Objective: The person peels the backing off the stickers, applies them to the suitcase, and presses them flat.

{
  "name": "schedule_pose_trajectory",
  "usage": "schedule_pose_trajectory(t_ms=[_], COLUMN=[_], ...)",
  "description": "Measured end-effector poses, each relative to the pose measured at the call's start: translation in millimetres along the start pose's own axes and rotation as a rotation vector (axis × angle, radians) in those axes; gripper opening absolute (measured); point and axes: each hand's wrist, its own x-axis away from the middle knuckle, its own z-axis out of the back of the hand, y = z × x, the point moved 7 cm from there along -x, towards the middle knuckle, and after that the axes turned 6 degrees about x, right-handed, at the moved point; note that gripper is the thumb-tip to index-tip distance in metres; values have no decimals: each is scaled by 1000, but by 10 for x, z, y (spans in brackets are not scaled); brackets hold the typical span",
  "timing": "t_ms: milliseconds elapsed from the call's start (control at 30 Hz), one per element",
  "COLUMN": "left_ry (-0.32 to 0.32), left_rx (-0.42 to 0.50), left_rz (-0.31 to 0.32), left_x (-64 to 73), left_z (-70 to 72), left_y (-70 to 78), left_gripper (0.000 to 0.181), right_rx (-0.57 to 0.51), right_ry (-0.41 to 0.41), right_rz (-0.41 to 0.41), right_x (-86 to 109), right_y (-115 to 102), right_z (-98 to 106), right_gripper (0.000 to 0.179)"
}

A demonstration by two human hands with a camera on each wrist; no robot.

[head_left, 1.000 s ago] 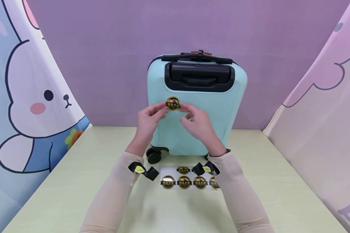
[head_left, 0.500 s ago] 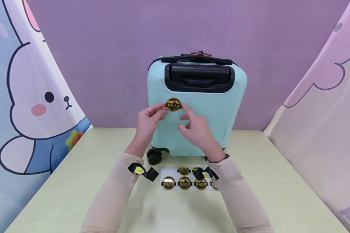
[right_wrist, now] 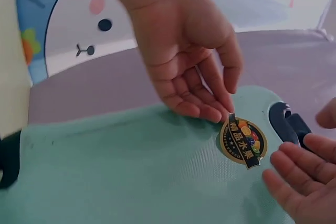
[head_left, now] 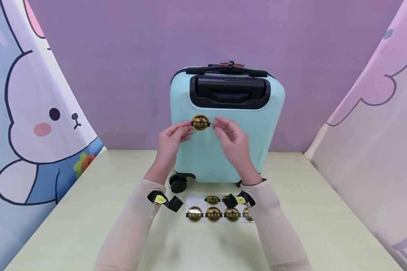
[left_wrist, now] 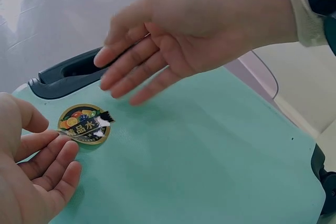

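Note:
A round black-and-gold fruit sticker (head_left: 200, 123) lies against the upper left of the light-teal suitcase's (head_left: 224, 150) front, below its black handle recess. My left hand (head_left: 171, 141) is at the sticker's left edge; in the left wrist view, fingertips (left_wrist: 52, 136) touch the end of its banner while the thumb stands apart. My right hand (head_left: 235, 143) hovers just right of the sticker, fingers loosely bent with nothing between them. In the right wrist view the sticker (right_wrist: 242, 141) shows its whole face, with the left fingertips at its banner end.
On the table (head_left: 122, 226), in front of the suitcase, lies a white sheet (head_left: 193, 201) with several matching stickers, partly behind the right wrist strap. A purple backdrop (head_left: 122, 75) stands behind; printed cartoon curtains (head_left: 37, 113) flank the table. One black wheel (head_left: 178, 183) shows at lower left.
The right hand has moved off the sticker's right edge, and its fingers have spread apart. The sticker's right side now lies flatter on the suitcase. The left hand stays at its left edge.

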Motion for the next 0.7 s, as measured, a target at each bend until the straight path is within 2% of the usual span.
schedule_pose_trajectory(t_ms=[167,333,467,700], left_ry=[11,8,0,-17], left_rx=[11,14,19,38], left_rz=[3,6,-1,-3], left_x=[10,24,34,39], left_z=[13,15,23,35], left_y=[12,16,17,10], left_gripper=[25,26,26,28], right_rx=[-335,-596,-684,-715], right_ry=[18,-26,-61,-52], right_rz=[-3,4,-15,-63], right_x=[-87,-165,-211,-219], right_y=[22,49,91,180], right_z=[-31,-140,-224,-283], right_gripper=[34,35,33,32])
